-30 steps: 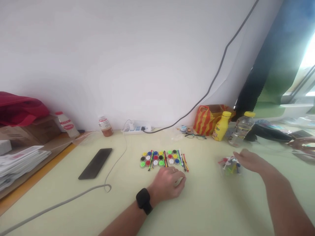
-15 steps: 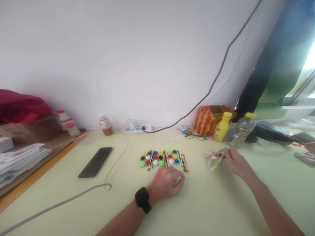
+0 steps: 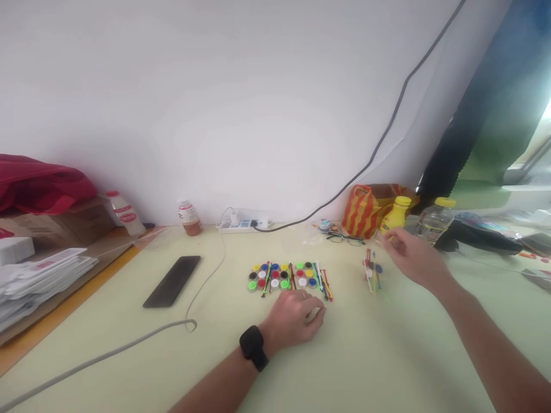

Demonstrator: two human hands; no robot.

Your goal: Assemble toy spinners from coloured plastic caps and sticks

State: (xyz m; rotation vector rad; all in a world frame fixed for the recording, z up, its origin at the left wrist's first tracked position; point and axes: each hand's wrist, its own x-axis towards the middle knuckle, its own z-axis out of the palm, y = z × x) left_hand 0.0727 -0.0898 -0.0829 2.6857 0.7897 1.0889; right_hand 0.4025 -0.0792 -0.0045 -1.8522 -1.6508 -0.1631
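Observation:
My right hand [image 3: 415, 258] is raised over the right side of the table, fingers pinched. Below its fingertips hangs what looks like a clear plastic bag [image 3: 372, 271] of coloured arrows and small discs; its film is blurred and hard to make out. My left hand [image 3: 295, 315], with a black watch [image 3: 253, 346] on the wrist, rests on the table with fingers curled and nothing visible in them. Just beyond it lie several round coloured pieces [image 3: 275, 275] in rows, with bundles of coloured plastic arrows [image 3: 321, 279] between and beside them.
A black phone [image 3: 172, 281] and a grey cable [image 3: 129, 343] lie to the left. Along the wall stand a bottle [image 3: 190, 218], a power strip [image 3: 241, 225], glasses [image 3: 345, 238], a striped bag [image 3: 364, 211], a yellow bottle [image 3: 396, 213] and a clear bottle [image 3: 435, 221].
My right hand has risen and come slightly nearer, and the bag's contents now hang more upright beneath it. My left hand stays in place. The view has shifted slightly.

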